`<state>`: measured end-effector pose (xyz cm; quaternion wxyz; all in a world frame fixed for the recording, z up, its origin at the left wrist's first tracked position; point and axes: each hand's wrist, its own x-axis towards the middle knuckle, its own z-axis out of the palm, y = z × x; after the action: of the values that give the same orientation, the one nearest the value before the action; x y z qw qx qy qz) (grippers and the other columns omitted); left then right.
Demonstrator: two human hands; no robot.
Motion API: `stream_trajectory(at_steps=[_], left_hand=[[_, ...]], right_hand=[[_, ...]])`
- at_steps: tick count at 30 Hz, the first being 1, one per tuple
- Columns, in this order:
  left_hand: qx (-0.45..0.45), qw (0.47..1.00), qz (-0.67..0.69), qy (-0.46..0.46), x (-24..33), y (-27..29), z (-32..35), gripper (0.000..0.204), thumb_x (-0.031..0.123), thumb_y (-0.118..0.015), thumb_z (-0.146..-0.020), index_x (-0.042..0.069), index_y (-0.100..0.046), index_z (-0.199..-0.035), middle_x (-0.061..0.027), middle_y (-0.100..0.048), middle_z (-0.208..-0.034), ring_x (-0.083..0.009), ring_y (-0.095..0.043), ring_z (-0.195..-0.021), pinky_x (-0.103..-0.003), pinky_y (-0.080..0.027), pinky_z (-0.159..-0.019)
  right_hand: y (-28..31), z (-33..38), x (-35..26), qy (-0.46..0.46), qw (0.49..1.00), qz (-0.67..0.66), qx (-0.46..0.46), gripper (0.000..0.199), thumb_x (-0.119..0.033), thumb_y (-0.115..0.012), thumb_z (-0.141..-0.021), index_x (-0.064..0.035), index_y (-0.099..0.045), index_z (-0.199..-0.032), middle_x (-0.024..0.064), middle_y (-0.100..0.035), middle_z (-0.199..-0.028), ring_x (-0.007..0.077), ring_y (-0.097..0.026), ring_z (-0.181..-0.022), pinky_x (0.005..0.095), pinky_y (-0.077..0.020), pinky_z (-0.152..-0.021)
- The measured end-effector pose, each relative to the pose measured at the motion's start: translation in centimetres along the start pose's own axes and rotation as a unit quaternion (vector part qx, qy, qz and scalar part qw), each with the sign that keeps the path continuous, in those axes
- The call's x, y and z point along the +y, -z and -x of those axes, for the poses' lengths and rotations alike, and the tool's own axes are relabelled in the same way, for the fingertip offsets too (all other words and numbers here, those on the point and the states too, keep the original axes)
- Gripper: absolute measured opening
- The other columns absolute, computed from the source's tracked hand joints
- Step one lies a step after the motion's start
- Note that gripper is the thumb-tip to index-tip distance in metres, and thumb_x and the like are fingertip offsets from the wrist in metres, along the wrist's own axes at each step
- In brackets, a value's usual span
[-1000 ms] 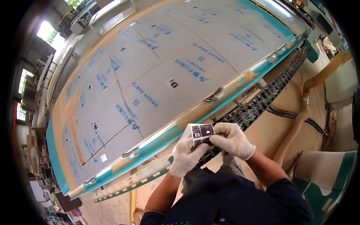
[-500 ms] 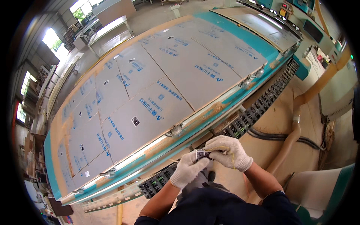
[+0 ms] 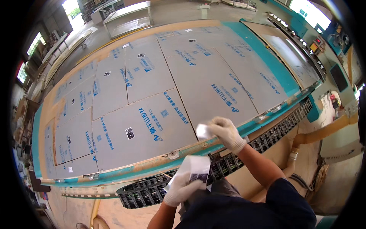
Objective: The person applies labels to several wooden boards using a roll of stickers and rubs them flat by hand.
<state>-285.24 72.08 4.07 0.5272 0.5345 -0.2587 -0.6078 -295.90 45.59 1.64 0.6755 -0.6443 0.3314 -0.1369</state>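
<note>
My left hand, in a white knit glove, is closed on a strip of labels; its white backing curls up, and a dark printed label shows by the fingers. Farther forward, my gloved right hand pinches a small white label, blurred and apart from the strip. That label hangs over the near edge of the grey panels, cut into several pieces on a large machine bed. Small black-and-white labels, one of them a square label, lie on some pieces.
A teal edge rail with metal clamps borders the bed. Along its near side runs a black cable chain. A yellowish hose bends at the right, beside the machine housing. A white table stands beyond the bed.
My hands have come apart. The right hand moved forward over the panel edge with a small white label, while the left keeps the strip, now curled open. The view has shifted.
</note>
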Motion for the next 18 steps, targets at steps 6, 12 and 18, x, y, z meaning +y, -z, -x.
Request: stream_trajectory(at_steps=[6, 12, 18], left_hand=[[0.129, 0.987, 0.087, 0.046, -1.2, -3.8, 0.3, 0.041, -0.007, -0.058, -0.091, -0.011, -0.062, -0.132, -0.0151, -0.074, -0.112, -0.0192, -0.074, -0.097, -0.030, -0.059, -0.086], [0.369, 0.905, 0.212, 0.024, -5.9, -9.8, -0.8, 0.047, 0.005, -0.070, -0.080, -0.015, -0.064, -0.121, -0.0266, -0.073, -0.103, -0.0314, -0.075, -0.087, -0.039, -0.064, -0.076], [0.414, 0.876, 0.231, -0.089, -0.3, -16.1, -4.3, 0.051, 0.008, -0.077, -0.078, -0.016, -0.063, -0.121, -0.0283, -0.072, -0.102, -0.0345, -0.075, -0.087, -0.042, -0.065, -0.069]], right_hand=[[-4.3, -19.0, 8.4, 0.150, 0.987, 0.056, -0.033, 0.007, -0.004, -0.071, -0.093, -0.0005, -0.071, -0.100, 0.0104, -0.069, -0.135, 0.0182, -0.064, -0.118, 0.0293, -0.0504, -0.105], [13.5, -27.2, 8.6, 0.171, 0.969, -0.092, 0.153, 0.017, -0.009, -0.065, -0.103, -0.0053, -0.068, -0.119, 0.0062, -0.070, -0.115, 0.0161, -0.065, -0.103, 0.0324, -0.0546, -0.091], [21.6, -28.3, 6.8, 0.494, 0.762, 0.381, 0.172, 0.005, -0.007, -0.067, -0.094, -0.0064, -0.069, -0.090, 0.0110, -0.069, -0.117, 0.0297, -0.063, -0.119, 0.0472, -0.0472, -0.110]])
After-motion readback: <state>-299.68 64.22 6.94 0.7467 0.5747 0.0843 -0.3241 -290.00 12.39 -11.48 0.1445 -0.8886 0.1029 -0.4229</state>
